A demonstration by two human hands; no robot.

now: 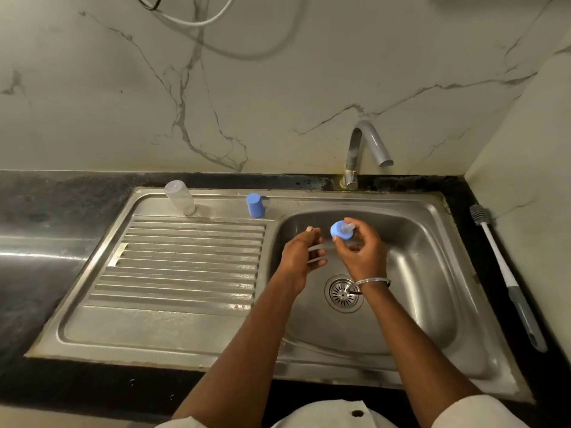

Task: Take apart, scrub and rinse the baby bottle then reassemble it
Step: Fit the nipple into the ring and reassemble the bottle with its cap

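Over the smooth steel sink basin (432, 242), just beyond its round slotted drain strainer (343, 293), both hands hang close together. The right grip (360, 251), a thin metal bangle (370, 282) at its wrist, pinches the blue plastic collar ring (336, 229) with its clear soft teat (350, 227). At nine o'clock of it, the left grip (304, 254) is loosely curled and holds nothing. At three o'clock a white-and-grey bottle brush (506, 273) lies on the black stone table (46, 242). At ten o'clock, past the ridged drainboard (185, 257), the clear bottle body (179, 197) stands mouth down; the cylindrical blue cap (255, 205) stands at eleven o'clock. A curved metal tap (364, 149) rises at twelve.
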